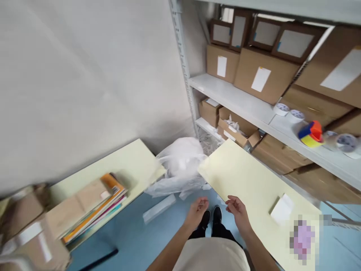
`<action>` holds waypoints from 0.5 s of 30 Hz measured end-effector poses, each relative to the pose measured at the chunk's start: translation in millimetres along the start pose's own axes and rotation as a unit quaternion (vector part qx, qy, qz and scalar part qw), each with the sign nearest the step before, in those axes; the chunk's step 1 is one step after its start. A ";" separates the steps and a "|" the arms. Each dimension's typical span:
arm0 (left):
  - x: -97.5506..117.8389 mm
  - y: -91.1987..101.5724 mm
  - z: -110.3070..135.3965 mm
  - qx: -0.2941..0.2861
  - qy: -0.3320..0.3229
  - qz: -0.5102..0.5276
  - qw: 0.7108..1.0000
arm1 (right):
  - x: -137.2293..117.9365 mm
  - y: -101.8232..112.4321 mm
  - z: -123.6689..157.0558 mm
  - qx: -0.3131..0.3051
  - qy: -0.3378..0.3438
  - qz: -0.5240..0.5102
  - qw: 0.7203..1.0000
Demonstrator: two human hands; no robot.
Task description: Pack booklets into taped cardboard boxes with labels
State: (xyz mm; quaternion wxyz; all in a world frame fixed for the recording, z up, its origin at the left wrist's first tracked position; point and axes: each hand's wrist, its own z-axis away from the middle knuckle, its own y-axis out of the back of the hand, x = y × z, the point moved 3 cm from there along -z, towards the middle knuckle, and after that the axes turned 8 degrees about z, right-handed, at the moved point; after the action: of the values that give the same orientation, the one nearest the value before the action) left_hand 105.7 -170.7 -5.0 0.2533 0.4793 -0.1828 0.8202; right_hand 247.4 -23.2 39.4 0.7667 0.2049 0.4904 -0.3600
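The left hand (196, 212) is half-curled, with a narrow grip; the right hand (237, 210), also loosely part-open, appears over the cream tabletop's (245, 173) edge. Ahead sits a translucent plastic bag (183, 162).

stack (87, 199) on left table (124, 160) | shelving (239, 98) beyond right table (248, 180) | bag (184, 160) between tables

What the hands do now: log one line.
left hand: nothing visibly held | right hand: nothing visibly held, near right-side table
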 end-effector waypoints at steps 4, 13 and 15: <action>3.8 4.7 4.6 0.050 -0.020 0.033 0.998 | -1.2 -5.2 -28.5 -0.047 -0.060 0.014 0.997; 6.7 60.9 52.1 0.191 -0.039 0.030 0.980 | -35.5 -77.2 -70.4 -0.208 -0.068 0.079 0.972; 3.0 86.0 62.5 0.233 -0.044 0.028 0.971 | -35.2 -103.7 -69.8 -0.248 -0.060 0.093 0.962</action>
State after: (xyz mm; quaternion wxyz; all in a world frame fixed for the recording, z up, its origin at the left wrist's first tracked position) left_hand 97.0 -273.1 22.3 0.1032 0.5552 -0.0105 0.8252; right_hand 118.0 -32.3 44.8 0.8516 0.0313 0.4963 -0.1659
